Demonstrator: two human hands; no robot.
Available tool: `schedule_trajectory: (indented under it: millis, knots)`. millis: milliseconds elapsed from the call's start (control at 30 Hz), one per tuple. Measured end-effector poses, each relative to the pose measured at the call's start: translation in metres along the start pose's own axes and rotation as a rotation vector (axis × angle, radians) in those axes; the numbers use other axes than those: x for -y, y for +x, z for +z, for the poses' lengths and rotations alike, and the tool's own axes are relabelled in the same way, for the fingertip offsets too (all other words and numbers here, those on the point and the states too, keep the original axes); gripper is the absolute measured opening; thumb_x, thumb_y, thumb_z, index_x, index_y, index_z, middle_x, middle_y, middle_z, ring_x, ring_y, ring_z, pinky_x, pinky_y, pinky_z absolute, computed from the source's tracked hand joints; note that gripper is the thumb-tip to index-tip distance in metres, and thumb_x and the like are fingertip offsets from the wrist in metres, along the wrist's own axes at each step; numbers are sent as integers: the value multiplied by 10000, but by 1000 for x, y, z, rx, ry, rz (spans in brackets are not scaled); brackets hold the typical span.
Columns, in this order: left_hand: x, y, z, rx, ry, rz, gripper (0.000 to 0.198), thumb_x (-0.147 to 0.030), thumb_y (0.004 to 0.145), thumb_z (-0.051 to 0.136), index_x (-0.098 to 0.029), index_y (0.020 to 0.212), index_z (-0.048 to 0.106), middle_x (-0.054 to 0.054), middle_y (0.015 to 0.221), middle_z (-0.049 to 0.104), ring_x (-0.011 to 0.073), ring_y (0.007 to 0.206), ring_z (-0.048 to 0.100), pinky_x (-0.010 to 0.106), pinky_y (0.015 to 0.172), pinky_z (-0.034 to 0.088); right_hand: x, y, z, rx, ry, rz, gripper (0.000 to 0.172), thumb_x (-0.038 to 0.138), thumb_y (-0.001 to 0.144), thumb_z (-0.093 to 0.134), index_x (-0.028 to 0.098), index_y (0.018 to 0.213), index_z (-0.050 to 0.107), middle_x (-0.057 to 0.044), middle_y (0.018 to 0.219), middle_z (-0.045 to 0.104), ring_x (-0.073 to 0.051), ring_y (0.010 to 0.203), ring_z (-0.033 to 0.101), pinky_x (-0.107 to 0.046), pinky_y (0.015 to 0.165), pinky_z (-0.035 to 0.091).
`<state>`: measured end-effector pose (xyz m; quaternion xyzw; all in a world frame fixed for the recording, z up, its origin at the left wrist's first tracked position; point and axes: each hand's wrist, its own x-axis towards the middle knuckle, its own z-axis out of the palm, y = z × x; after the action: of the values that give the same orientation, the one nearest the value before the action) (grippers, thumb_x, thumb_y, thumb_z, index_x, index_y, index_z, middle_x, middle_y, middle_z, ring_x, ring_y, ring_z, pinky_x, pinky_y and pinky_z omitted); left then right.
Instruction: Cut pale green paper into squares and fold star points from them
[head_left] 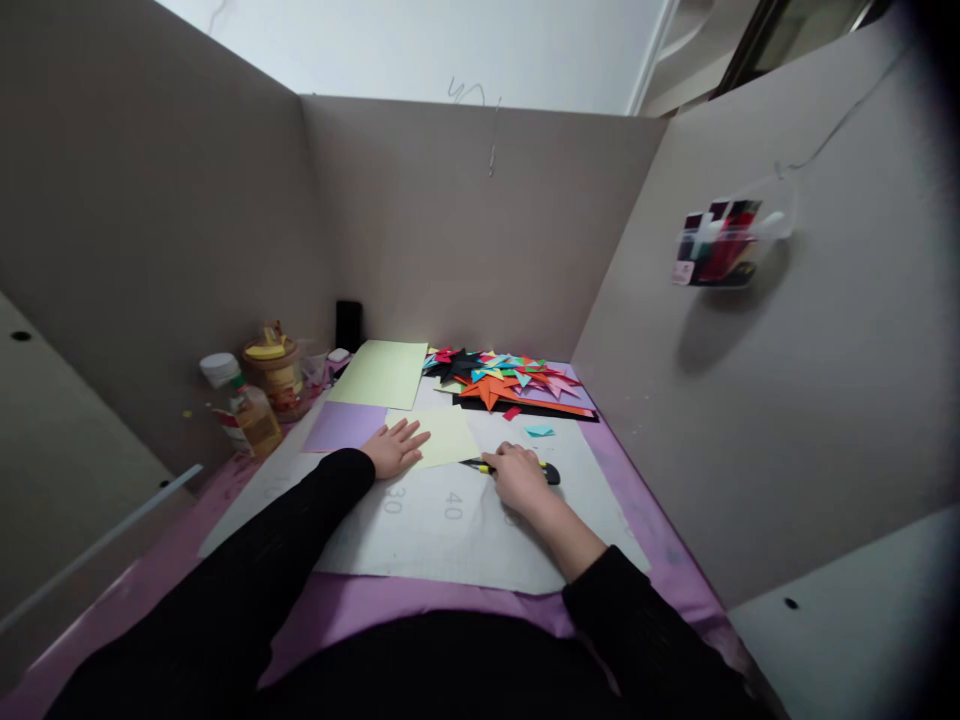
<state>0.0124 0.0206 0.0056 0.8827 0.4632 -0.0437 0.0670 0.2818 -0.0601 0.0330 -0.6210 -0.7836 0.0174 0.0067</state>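
My left hand (395,447) lies flat with its fingers spread over the left part of a pale yellow paper sheet (442,437). To the right, my right hand (520,478) is closed around a black and yellow utility knife (552,473). The knife lies low, its tip pointing left at the sheet's lower right edge; I cannot tell whether the blade touches the paper. A purple sheet (341,428) lies left of the yellow one. Underneath is a white mat (450,545) with printed numbers. A small light-blue paper piece (539,431) and a red scrap (511,413) lie beyond my right hand.
Folded paper stars (489,388) in several colours pile up at the back right, beside a light green sheet (386,375). Along the left stand a glue bottle (255,418) and a tub (274,370). Grey partitions (480,230) enclose the table; a plastic bag (724,240) hangs at right.
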Motion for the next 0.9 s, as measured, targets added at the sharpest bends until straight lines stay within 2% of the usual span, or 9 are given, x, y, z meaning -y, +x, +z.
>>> schedule_trajectory:
  millis: [100, 333, 533, 900]
  knots:
    - [1, 3, -1, 28, -10, -11, 543, -514, 910, 202, -330, 1420, 209, 38, 1512, 132, 281, 1375, 100, 534, 1045, 167, -1, -3, 1, 6, 11, -9, 391, 155, 817, 451, 304, 1156, 578, -84, 1038, 560, -220, 950, 493, -314, 749, 273]
    - [3, 7, -12, 186, -69, -44, 585, -535, 892, 230, -326, 1432, 148, 26, 1520, 51, 284, 1381, 33, 548, 1053, 105, 10, 0, 4, -12, 15, -47, 351, 166, 817, 452, 288, 1114, 593, -83, 1023, 562, -224, 931, 495, -321, 737, 275]
    - [-2, 6, -23, 258, -147, -81, 541, -487, 916, 92, -332, 1431, 151, 3, 1521, 54, 239, 1386, 13, 521, 1070, 71, 19, -2, 6, -14, 33, -71, 351, 182, 824, 450, 276, 1140, 569, -92, 1039, 557, -230, 958, 483, -323, 740, 275]
    - [-5, 9, -22, 288, -37, -83, 556, -434, 905, 224, -333, 1437, 97, 4, 1523, -5, 261, 1383, -22, 532, 1065, 82, 22, 1, 7, -37, 52, -73, 370, 158, 830, 424, 290, 1141, 574, -87, 1030, 553, -222, 965, 472, -320, 746, 264]
